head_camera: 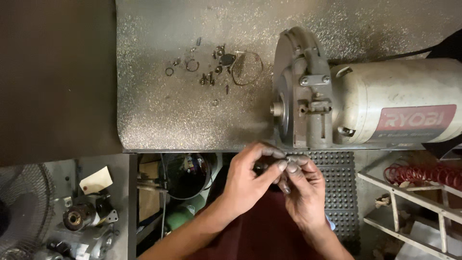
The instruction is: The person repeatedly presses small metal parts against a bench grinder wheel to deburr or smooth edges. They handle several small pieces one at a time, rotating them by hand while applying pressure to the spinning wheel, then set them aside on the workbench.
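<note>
Both my hands meet just off the near edge of the bench [159, 120]. My left hand [248, 175] and right hand [303, 188] pinch one small dark part [290, 158] between their fingertips, each grip narrow and closed on it; the part is too small to tell its shape. Right above it on the bench stands the bench grinder [365, 108], its wheel guard facing left. Further left lie loose screws and rings [211, 70], well apart from my hands. A red coiled hose [423, 174] sits to my right.
</note>
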